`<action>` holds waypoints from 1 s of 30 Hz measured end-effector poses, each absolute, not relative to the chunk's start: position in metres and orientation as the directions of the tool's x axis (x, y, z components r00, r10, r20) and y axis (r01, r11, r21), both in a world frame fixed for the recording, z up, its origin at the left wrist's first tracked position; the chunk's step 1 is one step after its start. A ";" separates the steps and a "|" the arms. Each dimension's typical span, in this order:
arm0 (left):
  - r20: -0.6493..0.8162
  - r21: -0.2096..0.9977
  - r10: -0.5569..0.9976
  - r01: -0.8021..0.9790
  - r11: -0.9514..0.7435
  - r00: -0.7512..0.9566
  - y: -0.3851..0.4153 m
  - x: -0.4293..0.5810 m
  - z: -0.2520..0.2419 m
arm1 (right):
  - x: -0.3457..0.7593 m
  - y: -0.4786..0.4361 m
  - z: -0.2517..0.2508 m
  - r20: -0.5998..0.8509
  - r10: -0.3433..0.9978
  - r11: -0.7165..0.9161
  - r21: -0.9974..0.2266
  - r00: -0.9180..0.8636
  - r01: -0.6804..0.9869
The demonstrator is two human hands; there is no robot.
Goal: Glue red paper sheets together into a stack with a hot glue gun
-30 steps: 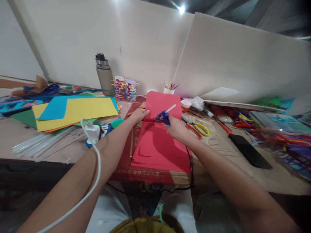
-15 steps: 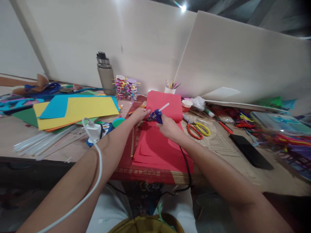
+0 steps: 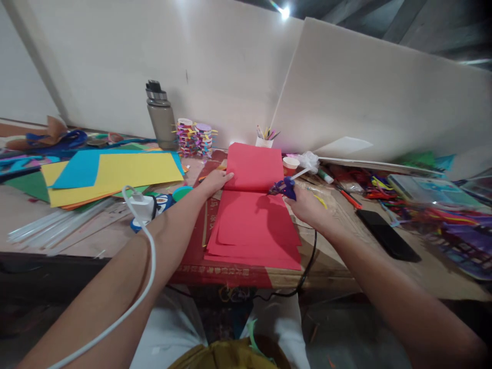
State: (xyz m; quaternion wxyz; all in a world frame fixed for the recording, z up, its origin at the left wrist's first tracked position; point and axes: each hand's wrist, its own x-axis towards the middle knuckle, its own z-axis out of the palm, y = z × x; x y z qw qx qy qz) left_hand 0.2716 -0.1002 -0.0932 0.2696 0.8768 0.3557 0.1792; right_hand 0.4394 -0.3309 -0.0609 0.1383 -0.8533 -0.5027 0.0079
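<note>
In my right hand is a blue-purple hot glue gun, a white glue stick poking out of its back and a black cord hanging below. Its nozzle points left, at the right part of the crease across the red paper. My left hand pinches the left edge of the raised red sheet, thumb on its face. Several more red sheets lie stacked flat beneath, towards me. Whether the nozzle touches the paper I cannot tell.
To the left are yellow paper, clear sticks, a white plug and a grey bottle. On the right lie a black phone and a plastic box. A paper cup stands behind the glue gun.
My right hand has moved the glue gun rightward along the crease, from near the left hand to the right side. My left hand stays at the sheet's left edge. The view has shifted slightly.
</note>
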 end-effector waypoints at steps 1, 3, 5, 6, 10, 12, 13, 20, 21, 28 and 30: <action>0.119 0.595 0.723 0.534 -0.601 0.680 -0.100 0.272 -0.093 | 0.441 -0.335 -0.058 0.132 0.843 -0.490 -0.207 0.521 0.846; 0.110 0.586 0.727 0.547 -0.598 0.677 -0.100 0.272 -0.093 | 0.443 -0.342 -0.052 0.145 0.814 -0.547 -0.133 0.562 0.826; 0.107 0.587 0.728 0.548 -0.596 0.677 -0.099 0.273 -0.093 | 0.442 -0.346 -0.048 0.151 0.801 -0.573 -0.087 0.580 0.815; 0.108 0.587 0.726 0.546 -0.598 0.679 -0.099 0.273 -0.093 | 0.441 -0.347 -0.047 0.151 0.794 -0.584 -0.078 0.589 0.808; 0.125 0.585 0.716 0.532 -0.612 0.687 -0.097 0.273 -0.095 | 0.441 -0.339 -0.054 0.145 0.790 -0.581 -0.134 0.596 0.803; 0.131 0.583 0.712 0.527 -0.618 0.690 -0.096 0.272 -0.097 | 0.440 -0.330 -0.061 0.137 0.807 -0.548 -0.188 0.575 0.815; 0.131 0.580 0.711 0.528 -0.620 0.691 -0.095 0.273 -0.098 | 0.440 -0.326 -0.064 0.137 0.817 -0.527 -0.212 0.559 0.823; 0.135 0.600 0.718 0.520 -0.608 0.683 -0.093 0.273 -0.100 | 0.421 -0.300 -0.072 0.132 0.879 -0.419 -0.248 0.459 0.874; 0.135 0.606 0.723 0.521 -0.601 0.677 -0.094 0.273 -0.100 | 0.418 -0.298 -0.072 0.127 0.880 -0.420 -0.244 0.458 0.874; 0.154 0.608 0.716 0.506 -0.612 0.681 -0.095 0.273 -0.099 | 0.432 -0.313 -0.069 0.127 0.862 -0.453 -0.239 0.490 0.859; 0.142 0.630 0.728 0.506 -0.589 0.670 -0.095 0.273 -0.099 | 0.441 -0.323 -0.067 0.122 0.831 -0.510 -0.222 0.542 0.831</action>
